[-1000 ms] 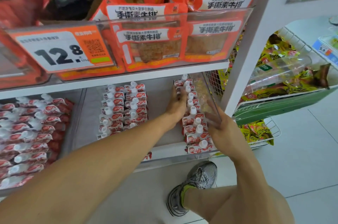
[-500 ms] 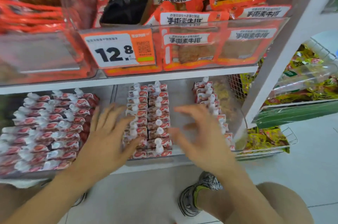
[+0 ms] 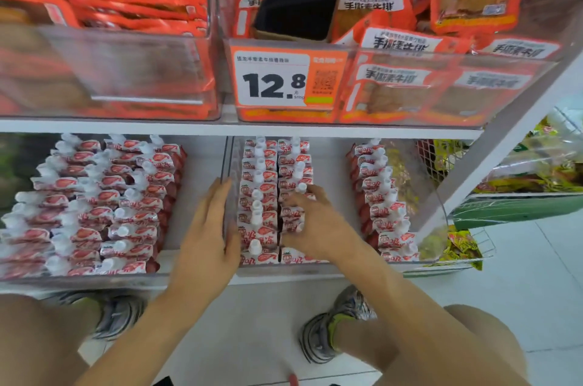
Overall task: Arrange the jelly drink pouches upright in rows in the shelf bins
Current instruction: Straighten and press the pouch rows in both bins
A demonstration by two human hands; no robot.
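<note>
One head-worn wide-angle view looks forward and steeply down at a shop shelf from close range. The lower shelf bin [image 3: 426, 193] sits mid-frame, the upper bin's price tag [image 3: 273, 79] just above it, and the floor [image 3: 520, 275] with the person's own shoes [image 3: 321, 338] along the bottom edge.

A white lower shelf [image 3: 202, 283] carries two clear bins. The left bin [image 3: 176, 272], at about 9 o'clock, is packed with jelly drink pouches [image 3: 104, 212]. The right bin [image 3: 441, 215], toward 3 o'clock, holds two upright pouch rows [image 3: 274, 193] and a third row [image 3: 381, 196] along its right side. The upper shelf [image 3: 126, 126], at 12 o'clock, carries bins of orange snack packs [image 3: 397, 83].
</note>
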